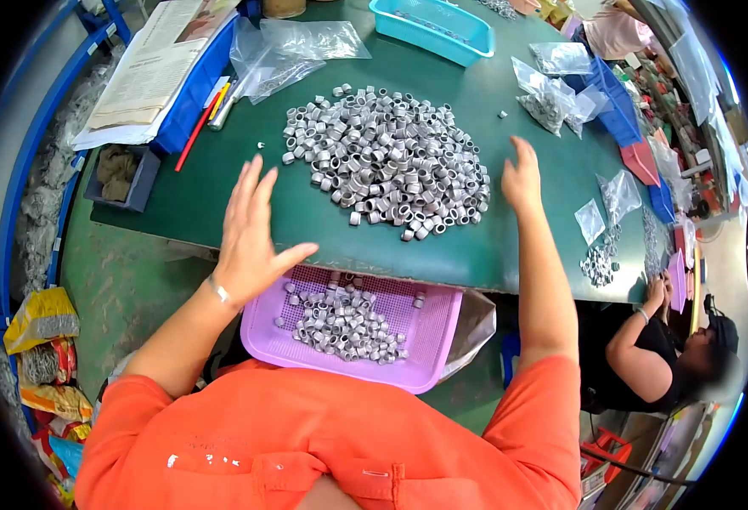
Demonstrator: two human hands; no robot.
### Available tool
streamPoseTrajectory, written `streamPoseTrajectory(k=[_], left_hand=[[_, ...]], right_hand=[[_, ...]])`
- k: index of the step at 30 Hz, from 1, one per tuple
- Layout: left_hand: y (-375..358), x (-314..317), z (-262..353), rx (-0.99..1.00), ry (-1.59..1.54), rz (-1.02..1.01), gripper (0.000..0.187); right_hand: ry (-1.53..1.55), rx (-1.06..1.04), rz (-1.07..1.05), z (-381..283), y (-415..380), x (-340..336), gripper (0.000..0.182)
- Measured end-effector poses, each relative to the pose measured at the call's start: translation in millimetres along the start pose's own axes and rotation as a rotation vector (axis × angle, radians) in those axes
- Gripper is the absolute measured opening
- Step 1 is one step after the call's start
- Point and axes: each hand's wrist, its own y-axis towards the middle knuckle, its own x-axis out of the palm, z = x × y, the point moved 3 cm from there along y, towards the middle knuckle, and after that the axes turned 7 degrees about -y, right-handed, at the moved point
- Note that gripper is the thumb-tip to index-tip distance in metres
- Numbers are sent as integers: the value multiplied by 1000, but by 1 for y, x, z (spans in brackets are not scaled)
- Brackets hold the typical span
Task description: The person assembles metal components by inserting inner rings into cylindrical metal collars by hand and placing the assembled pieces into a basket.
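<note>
A large heap of small grey metal rings [391,153] lies on the green table [229,212]. My left hand [251,225] is over the table's front edge, left of the heap, its fingers spread and thumb pointing right; nothing is in it. On the heap's other side, my right hand [522,177] is raised edge-on with the fingers stretched forward, also holding nothing. Both hands are apart from the rings. Below the table edge, against my body, rests a pink plastic basket [259,327] with more of the same rings inside.
A blue basket [429,30] stands at the back. Clear plastic bags [318,38] lie behind the heap, and newspapers [149,72] top a blue bin at left. A small grey box [140,183] holds a cloth. At right, a co-worker [646,348] handles small metal parts.
</note>
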Motion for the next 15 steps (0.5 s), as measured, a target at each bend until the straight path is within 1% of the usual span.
streamPoseTrajectory(k=[1, 2, 3, 5, 6, 7, 8, 9, 11, 12, 14, 15], left_hand=[[13, 15, -7, -52, 5, -30, 98], [24, 28, -14, -160, 56, -72, 102], [35, 39, -21, -220, 48, -99, 100], [48, 56, -30, -244, 98, -211, 99], [48, 60, -29, -229, 123, -207, 100], [47, 60, -26, -213, 137, -185, 97], [44, 60, -24, -195, 139, -182, 95], [41, 60, -22, -174, 136, -182, 92], [33, 63, -14, -102, 125, -162, 87], [31, 62, -8, -82, 110, -165, 86], [30, 63, -5, -69, 98, -181, 86], [29, 65, -7, -60, 99, -177, 86]], right_hand=[[-29, 20, 9, 11, 22, 15, 42], [-21, 49, 8, 19, 43, 28, 43], [-9, 76, 6, 26, 62, 41, 45], [-41, 76, -32, 35, 88, 58, 46], [-51, 91, -136, 41, 94, 66, 43], [-204, -52, -113, 40, 98, 71, 36], [-175, -21, -110, 46, 96, 74, 32], [-152, 15, -108, 36, 92, 59, 28], [-138, -147, -1, 32, 76, 48, 24], [-119, -129, -44, 26, 65, 38, 21], [31, -11, -8, 9, 32, 12, 20], [182, 67, 32, -7, 11, -3, 21]])
